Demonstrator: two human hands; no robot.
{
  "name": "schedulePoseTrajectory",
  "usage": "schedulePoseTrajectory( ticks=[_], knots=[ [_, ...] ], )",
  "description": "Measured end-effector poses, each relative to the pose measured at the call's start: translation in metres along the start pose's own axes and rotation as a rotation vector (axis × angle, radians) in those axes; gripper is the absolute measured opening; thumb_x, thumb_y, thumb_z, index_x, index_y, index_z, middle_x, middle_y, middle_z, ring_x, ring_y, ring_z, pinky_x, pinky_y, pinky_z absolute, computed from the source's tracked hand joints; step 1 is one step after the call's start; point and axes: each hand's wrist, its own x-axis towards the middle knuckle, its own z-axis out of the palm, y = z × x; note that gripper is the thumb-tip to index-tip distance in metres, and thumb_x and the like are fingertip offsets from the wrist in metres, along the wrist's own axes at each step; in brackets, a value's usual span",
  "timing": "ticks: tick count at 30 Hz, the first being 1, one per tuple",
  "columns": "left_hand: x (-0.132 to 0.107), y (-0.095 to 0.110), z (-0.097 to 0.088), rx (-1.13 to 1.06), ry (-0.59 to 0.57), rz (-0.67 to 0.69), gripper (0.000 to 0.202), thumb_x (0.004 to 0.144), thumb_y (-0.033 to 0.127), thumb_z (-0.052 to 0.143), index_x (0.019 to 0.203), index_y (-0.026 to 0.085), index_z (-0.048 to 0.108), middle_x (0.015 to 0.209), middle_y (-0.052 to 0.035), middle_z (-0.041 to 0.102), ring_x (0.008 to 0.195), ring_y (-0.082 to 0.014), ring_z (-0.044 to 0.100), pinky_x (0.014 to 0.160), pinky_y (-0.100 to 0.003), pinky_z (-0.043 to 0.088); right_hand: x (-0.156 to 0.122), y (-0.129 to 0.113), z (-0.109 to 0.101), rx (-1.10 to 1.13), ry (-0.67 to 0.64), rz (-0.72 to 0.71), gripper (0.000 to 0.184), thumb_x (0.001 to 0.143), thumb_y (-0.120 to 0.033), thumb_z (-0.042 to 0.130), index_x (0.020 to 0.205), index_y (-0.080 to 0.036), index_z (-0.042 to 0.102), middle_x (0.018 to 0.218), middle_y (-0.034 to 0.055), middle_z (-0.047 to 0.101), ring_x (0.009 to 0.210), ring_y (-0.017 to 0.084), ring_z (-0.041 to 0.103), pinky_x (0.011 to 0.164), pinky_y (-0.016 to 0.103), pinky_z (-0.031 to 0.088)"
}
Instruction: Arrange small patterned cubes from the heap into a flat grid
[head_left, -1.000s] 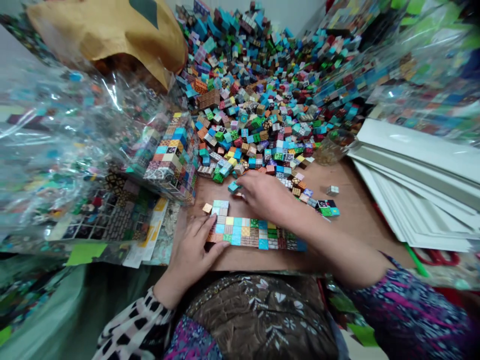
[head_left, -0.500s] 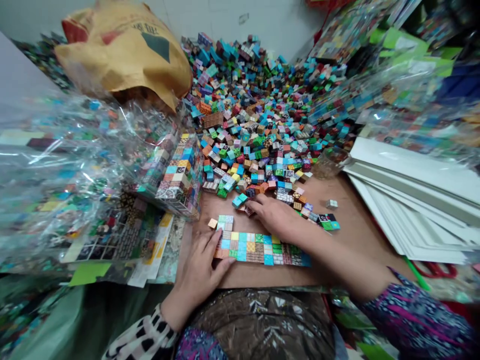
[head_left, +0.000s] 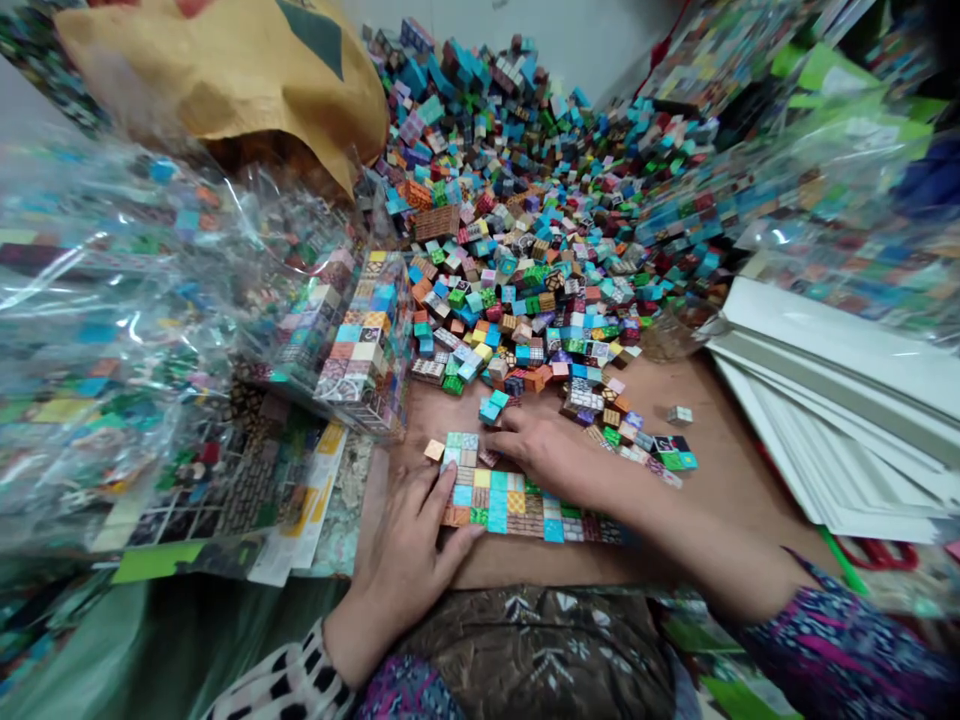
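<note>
A flat block of small patterned cubes [head_left: 517, 505], laid in rows, lies on the brown table near its front edge. My left hand [head_left: 409, 555] rests flat against the block's left end, fingers stretched out and touching the cubes. My right hand [head_left: 547, 450] lies over the block's top row, its fingers curled down onto a small dark cube [head_left: 489, 458] at the row's end. Two teal cubes [head_left: 491, 407] sit just beyond my right fingertips. A tan cube [head_left: 434, 450] lies loose at the block's upper left corner.
A huge heap of loose coloured cubes [head_left: 517, 200] fills the back of the table. Clear plastic bags of packed cubes [head_left: 150, 330] crowd the left, under a yellow sack [head_left: 225, 70]. Stacked white boards [head_left: 832, 400] lie at the right. Loose cubes [head_left: 660, 450] sit right of my hand.
My right hand has drawn back from the edge of the heap to the block's top row, bringing a small cube with it. My left hand has stayed at the block's left end.
</note>
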Motion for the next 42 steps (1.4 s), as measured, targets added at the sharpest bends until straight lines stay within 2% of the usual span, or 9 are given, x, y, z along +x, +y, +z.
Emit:
schedulePoseTrajectory(
  ticks=[10,17,20,23,27,31,34,38,42],
  knots=[
    [-0.003,0.0,0.002,-0.017,-0.025,-0.008,0.061,0.094,0.049,0.052,0.141,0.012,0.038,0.127,-0.0186,0.057,0.119,-0.0324,0.055,0.104,-0.059,0.043,0.005,-0.012,0.015,0.083,0.01,0.063,0.027,0.079,0.002,0.043,0.094,-0.014,0.059,0.094,0.0068,0.058,0.075,0.014,0.046,0.062,0.027,0.028],
    [-0.001,-0.001,0.001,-0.013,-0.007,0.009,0.06,0.094,0.049,0.051,0.139,0.011,0.04,0.125,-0.0188,0.058,0.118,-0.0324,0.056,0.102,-0.059,0.046,0.005,-0.002,-0.009,0.025,0.128,0.159,0.028,0.089,-0.009,0.042,0.108,-0.016,0.061,0.104,0.0105,0.058,0.076,0.017,0.05,0.06,0.029,0.032],
    [-0.001,-0.001,0.001,-0.009,0.007,0.009,0.059,0.094,0.048,0.051,0.14,0.012,0.04,0.125,-0.0185,0.059,0.118,-0.0323,0.056,0.103,-0.059,0.045,0.016,0.007,-0.012,-0.056,0.16,0.06,0.039,0.09,-0.008,0.041,0.125,-0.019,0.056,0.119,0.0127,0.055,0.085,0.02,0.052,0.064,0.031,0.035],
    [0.0,0.0,0.001,0.003,0.02,0.017,0.059,0.094,0.048,0.05,0.139,0.011,0.041,0.125,-0.0195,0.059,0.117,-0.0329,0.056,0.099,-0.057,0.049,0.026,0.012,-0.005,-0.136,0.103,0.005,0.035,0.092,-0.008,0.039,0.119,-0.017,0.059,0.112,0.012,0.059,0.087,0.021,0.053,0.068,0.032,0.036],
    [0.0,0.0,0.0,0.012,0.019,0.021,0.06,0.094,0.048,0.051,0.138,0.01,0.042,0.125,-0.0195,0.059,0.116,-0.0325,0.057,0.097,-0.055,0.051,0.026,0.014,0.002,-0.044,0.144,0.106,0.021,0.094,-0.017,0.043,0.104,-0.014,0.062,0.101,0.0113,0.06,0.082,0.02,0.053,0.068,0.031,0.038],
    [0.0,0.0,0.0,0.004,0.024,0.01,0.06,0.093,0.048,0.052,0.139,0.011,0.042,0.125,-0.0189,0.059,0.117,-0.0325,0.057,0.1,-0.056,0.049,0.01,0.014,-0.001,0.32,0.254,0.278,0.011,0.087,-0.022,0.058,0.095,-0.016,0.061,0.095,0.0079,0.063,0.082,0.019,0.056,0.07,0.03,0.041],
    [0.0,0.0,0.0,-0.015,0.01,0.012,0.059,0.093,0.048,0.053,0.138,0.011,0.042,0.124,-0.0188,0.059,0.117,-0.0324,0.057,0.101,-0.058,0.047,-0.005,0.011,-0.001,0.507,0.21,0.436,0.01,0.082,-0.022,0.062,0.091,-0.018,0.062,0.084,0.0046,0.065,0.073,0.017,0.056,0.063,0.029,0.041],
    [0.0,-0.001,0.0,-0.024,0.001,0.007,0.059,0.093,0.047,0.053,0.138,0.011,0.042,0.123,-0.0187,0.059,0.117,-0.0323,0.057,0.102,-0.059,0.046,-0.014,0.003,0.005,0.405,0.081,0.514,0.021,0.08,-0.02,0.061,0.1,-0.016,0.063,0.082,0.0066,0.066,0.07,0.019,0.057,0.06,0.03,0.038],
    [-0.001,-0.001,0.002,-0.038,0.006,-0.001,0.06,0.092,0.047,0.054,0.139,0.012,0.042,0.125,-0.0184,0.058,0.118,-0.0325,0.056,0.102,-0.059,0.046,-0.013,-0.006,0.009,0.333,0.121,0.435,0.031,0.083,-0.024,0.061,0.114,-0.017,0.062,0.089,0.0079,0.067,0.079,0.021,0.06,0.064,0.03,0.039]
  ],
)
